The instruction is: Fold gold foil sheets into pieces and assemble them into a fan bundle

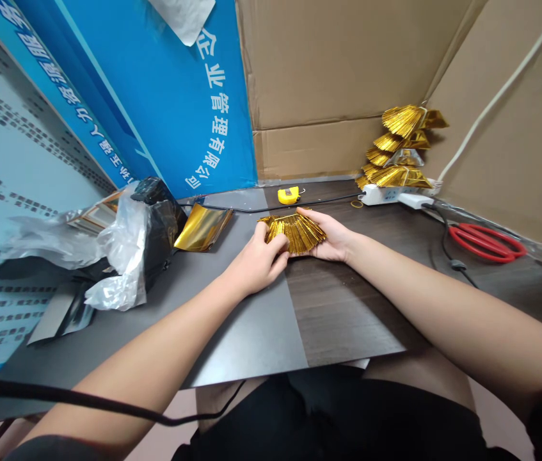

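A pleated gold foil fan point(295, 232) is spread between my two hands above the table. My left hand point(263, 257) has its fingers bent round the fan's left end and lower edge. On the other side, my right hand point(332, 237) holds the fan from behind and beneath, its thumb along the upper right edge. A stack of flat gold foil sheets point(202, 228) lies to the left of my hands. Several finished-looking gold fans point(398, 176) are piled at the back right.
Behind the fan lie a yellow tape measure point(289, 195) and a black cable. A white power strip point(383, 194) and red-handled scissors point(486, 242) are at the right. Crumpled clear plastic point(124, 246) sits at the left. Cardboard point(318, 70) stands behind the table.
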